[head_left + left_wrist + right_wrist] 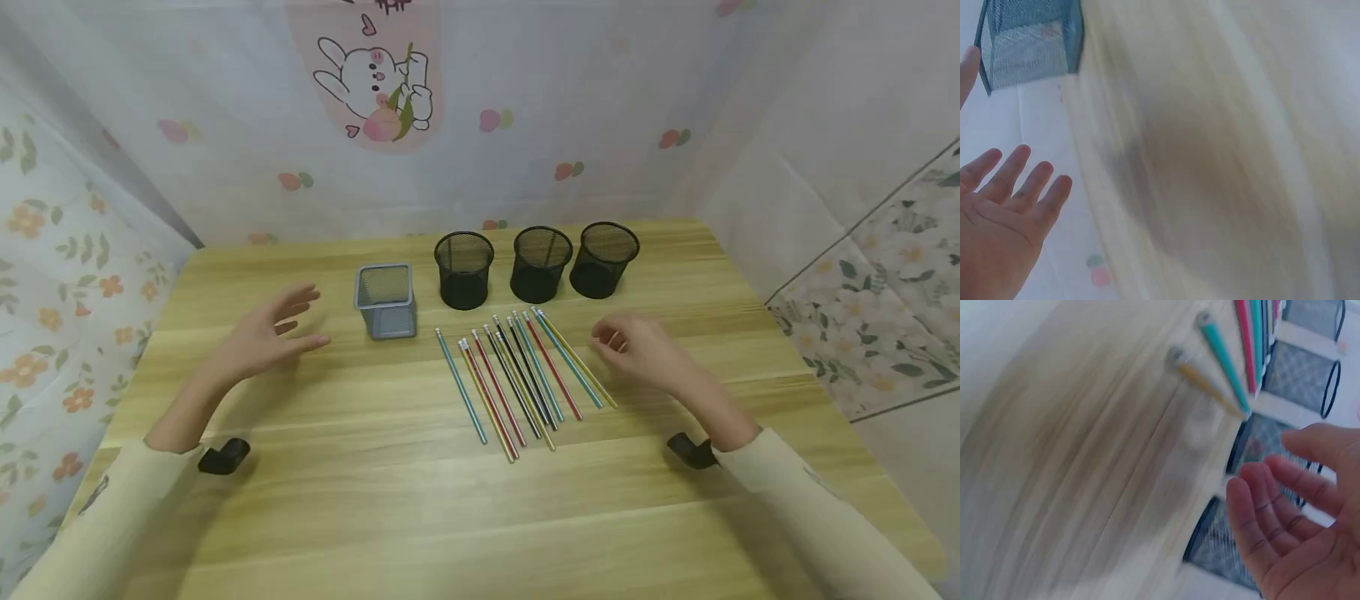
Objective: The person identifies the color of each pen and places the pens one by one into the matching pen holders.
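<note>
My left hand [258, 340] hovers over the table's left side, fingers spread and thumb apart, holding nothing. To its right stands a square grey mesh pen holder [392, 321], which also shows at the top of the left wrist view. Several pencils with white-tipped ends lie side by side mid-table, from a light blue pencil [461, 386] at the left to a yellow pencil [585, 368] at the right. Just right of them is my right hand [637, 348], its fingers loosely bent. Nothing lies between those fingers [1267, 515] in the right wrist view.
Three round black mesh pen holders, the left one [463, 287], the middle one [536, 283] and the right one [596, 279], stand in a row behind the pencils. A printed curtain [510, 75] hangs along the back edge of the wooden table [375, 517].
</note>
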The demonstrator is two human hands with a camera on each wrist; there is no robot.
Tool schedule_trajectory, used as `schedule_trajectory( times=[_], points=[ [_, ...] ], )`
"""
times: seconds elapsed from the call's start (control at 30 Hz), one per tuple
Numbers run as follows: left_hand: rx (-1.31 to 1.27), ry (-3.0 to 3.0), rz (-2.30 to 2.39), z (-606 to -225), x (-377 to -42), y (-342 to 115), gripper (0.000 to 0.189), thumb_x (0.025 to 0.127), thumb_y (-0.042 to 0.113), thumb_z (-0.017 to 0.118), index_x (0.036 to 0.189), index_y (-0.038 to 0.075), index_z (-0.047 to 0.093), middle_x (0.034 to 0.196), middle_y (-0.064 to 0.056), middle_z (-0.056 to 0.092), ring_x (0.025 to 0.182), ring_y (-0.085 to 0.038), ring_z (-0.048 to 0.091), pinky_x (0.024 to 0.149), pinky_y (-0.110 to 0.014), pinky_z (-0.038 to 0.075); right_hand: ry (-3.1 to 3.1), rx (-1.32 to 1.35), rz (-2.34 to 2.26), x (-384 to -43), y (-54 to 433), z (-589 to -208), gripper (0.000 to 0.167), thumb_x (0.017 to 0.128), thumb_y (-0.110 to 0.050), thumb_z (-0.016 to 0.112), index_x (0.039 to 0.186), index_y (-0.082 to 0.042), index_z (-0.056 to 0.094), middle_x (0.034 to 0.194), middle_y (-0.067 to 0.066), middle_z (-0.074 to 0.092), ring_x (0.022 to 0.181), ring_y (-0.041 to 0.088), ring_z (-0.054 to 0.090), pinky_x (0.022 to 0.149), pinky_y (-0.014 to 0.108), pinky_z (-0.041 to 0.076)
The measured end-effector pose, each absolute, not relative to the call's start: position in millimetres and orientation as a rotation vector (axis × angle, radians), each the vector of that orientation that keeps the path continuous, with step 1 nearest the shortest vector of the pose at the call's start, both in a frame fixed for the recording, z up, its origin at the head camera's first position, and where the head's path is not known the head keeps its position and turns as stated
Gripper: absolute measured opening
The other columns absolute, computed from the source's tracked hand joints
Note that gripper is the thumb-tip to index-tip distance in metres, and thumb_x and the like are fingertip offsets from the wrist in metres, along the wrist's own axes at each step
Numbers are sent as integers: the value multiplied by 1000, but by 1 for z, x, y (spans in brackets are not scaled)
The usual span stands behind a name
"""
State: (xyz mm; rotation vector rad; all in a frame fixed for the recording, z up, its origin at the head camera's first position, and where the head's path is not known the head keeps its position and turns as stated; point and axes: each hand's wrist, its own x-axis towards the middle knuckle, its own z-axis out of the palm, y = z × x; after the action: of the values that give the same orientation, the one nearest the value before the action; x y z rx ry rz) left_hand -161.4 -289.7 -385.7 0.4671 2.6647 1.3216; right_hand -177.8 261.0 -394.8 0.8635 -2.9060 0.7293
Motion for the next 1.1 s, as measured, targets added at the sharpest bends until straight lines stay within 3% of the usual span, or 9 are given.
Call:
schedule_trajectory(
  times=[0.37,0.63,0.83,1.1],
  points=[
    [490,2415,1621,-401,-207,-235,93,88,7,82,159,0,23,160,-22,28,146,-43,26,113,-54,31,-3097,651,884,-183,244,-402,4,92,-5,71,89,-3,69,81,3,66,76,21,63,70,40,54],
    [508,2331,1776,-410,-213,-222,79,85,-6,80,150,-8,34,153,-24,37,141,-42,37,112,-48,35,-3099,691,850,-186,237,-409,4,89,-3,72,89,0,69,79,5,67,75,22,65,69,41,56],
    [534,2322,1875,-415,-213,-223,69,84,-13,77,144,-9,42,146,-26,44,136,-42,42,112,-50,35,-3114,672,851,-187,233,-408,8,87,-1,73,93,3,68,81,6,67,78,24,64,71,43,55],
    [512,2362,1860,-419,-210,-226,70,83,-11,80,143,-8,44,142,-26,48,134,-40,45,112,-49,35,-3168,672,809,-190,228,-408,7,83,0,70,89,1,66,79,5,64,73,22,61,69,41,53]
  ],
)
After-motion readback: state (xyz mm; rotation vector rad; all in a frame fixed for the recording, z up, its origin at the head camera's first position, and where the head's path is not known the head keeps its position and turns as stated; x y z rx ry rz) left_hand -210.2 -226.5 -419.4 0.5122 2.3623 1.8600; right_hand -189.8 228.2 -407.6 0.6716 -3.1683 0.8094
